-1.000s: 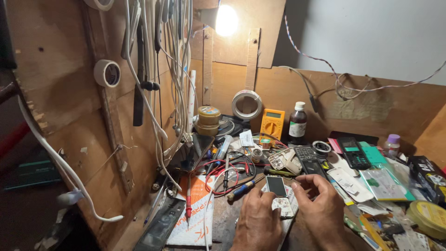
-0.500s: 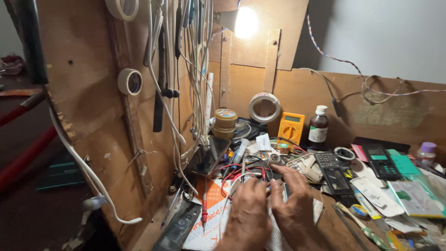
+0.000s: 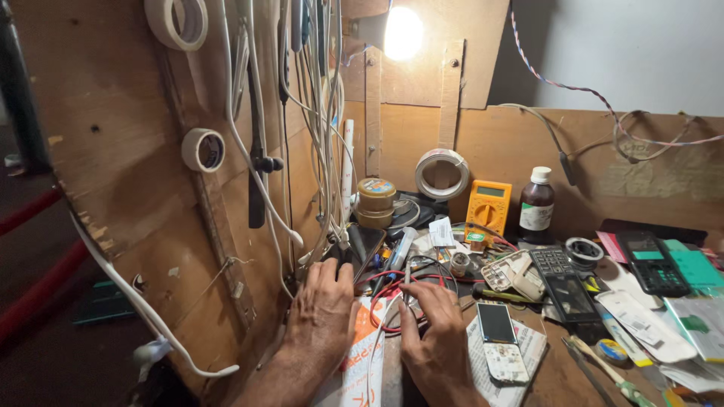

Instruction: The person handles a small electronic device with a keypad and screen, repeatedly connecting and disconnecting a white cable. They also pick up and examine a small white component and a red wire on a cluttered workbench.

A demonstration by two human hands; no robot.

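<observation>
**Both hands at the probe leads, front of desk**

Right hand (image 3: 436, 332): fingertips pinched on thin metal probe (image 3: 407, 280), held near upright, tip down. Pinch grip low on the shaft, prob. for fine control of the tip. Red/black leads (image 3: 388, 290) loop just in front of knuckles, touching or nearly so.

Left hand (image 3: 324, 309): flat, palm down, fingers spread forward toward a dark phone (image 3: 363, 245) leaning by the hanging cables. Grasping anything? Cannot tell; looks pressed down on the paper (image 3: 366, 354), likely to steady it. Leads lie between the two hands, closer to right.

Just right of right hand: small phone w/ dark screen (image 3: 499, 339), face up on folded newspaper near front edge of desk (image 3: 558, 377), within easy reach.

Further out, mid-desk: opened handset shell (image 3: 513, 273), black keypad phone (image 3: 562, 279), roll of black tape (image 3: 584, 252).

Back edge: yellow multimeter (image 3: 488, 207) standing vs. the board, display facing worker, leads appear to run from that area. Brown bottle (image 3: 536, 202) beside it, stacked tins (image 3: 375, 202) to its left, tape roll (image 3: 443, 173) on the upright.

Left wall board: white cables (image 3: 317, 113) and two tape rolls hung on nails, kept off the work surface. Bare bulb (image 3: 403, 34) overhead.
</observation>
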